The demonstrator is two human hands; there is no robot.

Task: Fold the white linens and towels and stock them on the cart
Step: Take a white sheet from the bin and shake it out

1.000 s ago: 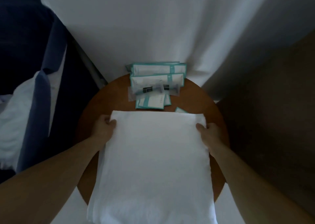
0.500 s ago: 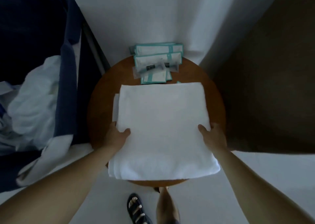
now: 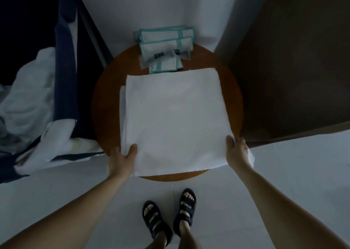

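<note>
White folded towel [image 3: 173,120] gripped at near corners by both hands [image 3: 121,157].

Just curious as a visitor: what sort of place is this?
Likely a hotel room being serviced: teal-edged amenity packets on a round wooden table, a folded white towel, crumpled white linen beside it.

Plain white folded towel [image 3: 172,120]; reddish-brown round table [image 3: 108,101]; packets [image 3: 164,44] white with teal borders and small black marks; navy cloth [image 3: 64,89] beside crumpled white linens [image 3: 26,104]; dark brown panel [image 3: 293,68]; navy strapped sandals [image 3: 153,218] on pale grey floor tiles [image 3: 284,173]
</note>
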